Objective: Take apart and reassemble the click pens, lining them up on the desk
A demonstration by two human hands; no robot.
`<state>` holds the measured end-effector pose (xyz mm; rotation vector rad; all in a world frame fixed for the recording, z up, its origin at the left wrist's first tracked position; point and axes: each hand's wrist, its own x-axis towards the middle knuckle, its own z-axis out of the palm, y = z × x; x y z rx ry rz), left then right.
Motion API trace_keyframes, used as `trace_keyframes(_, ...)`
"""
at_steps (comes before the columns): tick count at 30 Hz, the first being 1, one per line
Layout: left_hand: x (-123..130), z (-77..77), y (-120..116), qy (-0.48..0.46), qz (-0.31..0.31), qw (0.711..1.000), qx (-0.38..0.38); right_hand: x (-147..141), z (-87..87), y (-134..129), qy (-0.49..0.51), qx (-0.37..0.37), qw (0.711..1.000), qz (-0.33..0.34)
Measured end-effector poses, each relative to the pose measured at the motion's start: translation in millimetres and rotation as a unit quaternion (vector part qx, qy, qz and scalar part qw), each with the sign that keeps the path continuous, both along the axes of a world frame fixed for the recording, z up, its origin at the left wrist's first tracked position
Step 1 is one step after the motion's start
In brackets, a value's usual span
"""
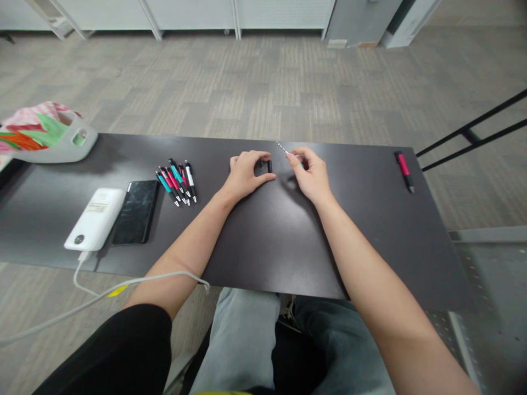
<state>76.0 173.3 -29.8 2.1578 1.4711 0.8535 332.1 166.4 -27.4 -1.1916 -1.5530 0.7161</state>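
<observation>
My left hand (247,174) is over the middle of the table, thumb and forefinger curved around a short black pen part (270,166). That part spans the gap between the two fingertips, and another small dark bit beside it is mostly hidden by the hand. To the right, my right hand (309,173) is closed in a pinch on a pen barrel, of which a little teal shows between the fingers. A thin, light-coloured pen refill (281,147) sticks out of this grip toward the upper left. The two hands are apart.
On the dark table (272,241), several pens (177,182) lie bunched left of my hands. Further left are a black phone (135,213), a white power bank (95,219) with a cable (135,281), and a white basket (84,145). A pink-and-black pen (404,171) lies near the right edge.
</observation>
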Motion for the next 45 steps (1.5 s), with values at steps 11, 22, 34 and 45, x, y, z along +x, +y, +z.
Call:
trace_keyframes(11,13.0,2.9,4.5,-0.303,-0.052,0.95,0.049,-2.7,7.5,-8.2,-0.035,0.018,0.997,0.072)
trace_keyframes(22,16.8,7.6,3.5,-0.344,0.038,0.936,0.07,-4.3,6.4,-3.1,0.004,-0.003,1.0,-0.002)
trace_keyframes(34,31.8,23.4,-22.3,-0.024,-0.014,0.998,0.052,-2.7,3.8,8.7,0.065,-0.023,0.997,-0.03)
trace_keyframes(45,32.0,13.7,-13.4,-0.014,-0.019,0.999,0.032,-5.6,3.9,6.5,0.061,-0.026,0.998,-0.022)
